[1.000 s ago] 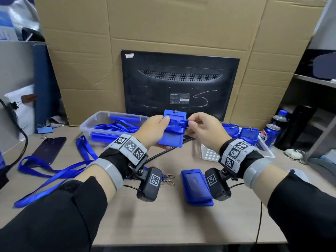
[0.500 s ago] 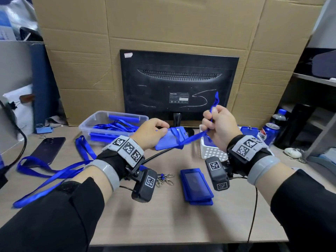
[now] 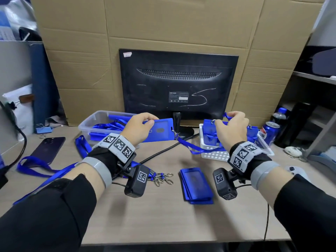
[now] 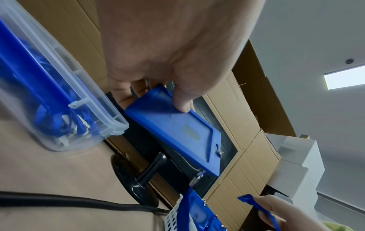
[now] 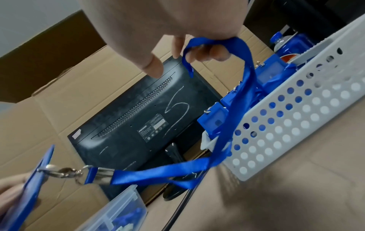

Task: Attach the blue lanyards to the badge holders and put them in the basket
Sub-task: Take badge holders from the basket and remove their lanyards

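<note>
Gripping flat blue plastic badge holder (image 3: 160, 130) in left hand (image 3: 138, 128), blue ribbon lanyard (image 3: 194, 147) pinched in right hand (image 3: 231, 128), clip already attached. Several done in white perforated basket (image 3: 214, 155); spare holders (image 3: 196, 184) and lanyards left on desk.

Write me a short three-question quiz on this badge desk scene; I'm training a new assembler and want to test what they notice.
1. True or false: the lanyard is already clipped to the holder in the left hand.
2. What does the right hand hold? A) a can B) the lanyard's strap C) a phone
3. Fill in: finished badges stand in the white ___.

Key
1. True: the right wrist view shows the metal clip hooked into the holder's edge.
2. B: the strap loops through its grip above the basket.
3. basket
</note>
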`<state>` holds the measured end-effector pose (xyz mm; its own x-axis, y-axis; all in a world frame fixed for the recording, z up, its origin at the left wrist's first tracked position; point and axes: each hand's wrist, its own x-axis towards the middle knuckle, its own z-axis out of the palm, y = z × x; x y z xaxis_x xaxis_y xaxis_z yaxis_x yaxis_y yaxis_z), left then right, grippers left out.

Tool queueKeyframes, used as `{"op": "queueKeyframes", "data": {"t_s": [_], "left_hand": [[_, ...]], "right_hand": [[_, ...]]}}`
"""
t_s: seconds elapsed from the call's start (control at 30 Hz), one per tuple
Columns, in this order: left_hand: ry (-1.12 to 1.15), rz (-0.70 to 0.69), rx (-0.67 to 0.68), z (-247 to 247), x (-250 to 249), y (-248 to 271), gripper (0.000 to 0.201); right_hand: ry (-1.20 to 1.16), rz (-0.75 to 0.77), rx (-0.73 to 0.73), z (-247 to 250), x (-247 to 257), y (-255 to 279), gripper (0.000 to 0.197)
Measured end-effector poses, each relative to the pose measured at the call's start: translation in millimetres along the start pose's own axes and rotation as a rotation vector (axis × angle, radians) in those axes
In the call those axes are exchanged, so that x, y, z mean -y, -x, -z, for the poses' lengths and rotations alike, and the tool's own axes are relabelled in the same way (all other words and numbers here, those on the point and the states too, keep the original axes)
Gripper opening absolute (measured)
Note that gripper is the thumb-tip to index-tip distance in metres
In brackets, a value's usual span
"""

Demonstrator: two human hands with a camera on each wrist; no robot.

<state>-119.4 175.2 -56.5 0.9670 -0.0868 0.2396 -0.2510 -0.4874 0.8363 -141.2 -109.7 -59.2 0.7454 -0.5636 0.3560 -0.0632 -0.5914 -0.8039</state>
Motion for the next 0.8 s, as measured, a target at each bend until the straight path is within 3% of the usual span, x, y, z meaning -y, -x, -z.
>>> {"op": "queueKeyframes", "data": {"t_s": [0.1, 0.17, 0.3, 0.37, 0.57, 0.63, 0.7, 0.8], "left_hand": [[0.024, -0.035, 0.023, -3, -8, 2, 0.022], [0.034, -0.045, 0.03, -6, -11, 3, 0.022], [0.071, -0.049, 0.04, -10, -16, 3, 0.022], [0.08, -0.041, 0.038, -11, -18, 4, 0.021], [0.078, -0.028, 0.07, -14, -20, 4, 0.012], [0.082, -0.037, 0.103, -16, -20, 5, 0.025], [0.049, -0.049, 0.068, -20, -18, 4, 0.034], [-0.028, -0.081, -0.031, -25, -16, 0, 0.029]], "right_hand": [[0.133, 0.135, 0.006, -6, 7, 7, 0.042], [0.126, 0.291, 0.107, -7, 14, 7, 0.026], [-0.187, 0.31, 0.735, -4, 33, 27, 0.027], [-0.204, 0.312, 0.854, -8, 30, 32, 0.027], [-0.198, 0.366, 0.833, -11, 19, 29, 0.013], [-0.193, 0.382, 0.799, -10, 19, 29, 0.013], [-0.172, 0.382, 0.771, -7, 22, 28, 0.01], [-0.133, 0.389, 0.74, -4, 21, 26, 0.011]]}}
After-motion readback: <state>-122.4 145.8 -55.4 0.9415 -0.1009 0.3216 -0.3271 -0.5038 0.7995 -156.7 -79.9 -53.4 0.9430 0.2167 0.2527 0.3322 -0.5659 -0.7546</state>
